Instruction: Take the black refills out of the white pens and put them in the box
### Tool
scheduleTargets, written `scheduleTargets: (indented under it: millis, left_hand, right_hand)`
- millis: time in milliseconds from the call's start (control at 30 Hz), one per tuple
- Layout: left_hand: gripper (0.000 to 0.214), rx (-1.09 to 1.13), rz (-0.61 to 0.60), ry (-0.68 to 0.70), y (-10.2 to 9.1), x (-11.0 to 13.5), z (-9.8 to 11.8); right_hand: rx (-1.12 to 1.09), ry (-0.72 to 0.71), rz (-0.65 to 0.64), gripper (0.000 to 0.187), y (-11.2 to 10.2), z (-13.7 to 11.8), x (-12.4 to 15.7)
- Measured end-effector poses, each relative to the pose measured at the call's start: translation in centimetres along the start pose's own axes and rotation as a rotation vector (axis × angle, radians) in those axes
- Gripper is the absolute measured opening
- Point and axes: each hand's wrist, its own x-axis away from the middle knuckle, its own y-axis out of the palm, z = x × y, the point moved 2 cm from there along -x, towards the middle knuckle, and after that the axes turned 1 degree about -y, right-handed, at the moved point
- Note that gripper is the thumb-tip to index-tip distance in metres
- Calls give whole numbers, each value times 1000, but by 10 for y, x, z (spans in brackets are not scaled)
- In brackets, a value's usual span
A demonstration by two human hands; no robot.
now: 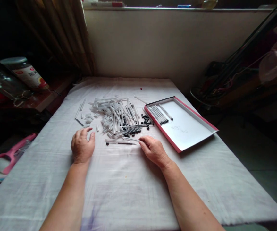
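Note:
A heap of clear pen barrels [114,114] with thin refills and small black caps [146,119] lies in the middle of a white-clothed table [119,186]. My left hand [82,147] rests palm down on the cloth, fingers loosely spread, holding nothing, just left of the heap. My right hand [153,149] rests near the heap's front edge, its fingertips pinching the end of a thin pen refill [130,139]. A second pen part [120,143] lies flat on the cloth between my hands.
A shallow red-rimmed white tray [188,128] at the right holds a row of assembled pens [159,114]. A jar [24,72] and clutter stand on a side shelf at left. A pink object [11,154] lies lower left. A wall runs behind.

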Motion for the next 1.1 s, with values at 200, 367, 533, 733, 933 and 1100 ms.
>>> scheduleTargets:
  millis: [200,367,533,733,933,1100]
  left_hand:
    - [29,-189,-113,-233,1,-6,-27]
    - [16,-86,-93,-99,9,-3,-19]
    - [31,514,-189,-134,19,13,15]
    - [50,1089,-438,-287,21,26,51]
    - [40,1346,-485,-534,17,27,53]
    - [33,1378,-567,-596,19,33,60]
  right_hand:
    - [16,17,0,15,1,-1,0]
    - [7,75,2,15,1,-3,0]
    - [-85,127,34,14,1,-8,0]
    - [-211,94,137,18,-2,-16,0]
    - [-410,93,118,20,1,-27,3]
    - [-464,101,88,19,5,-30,4]
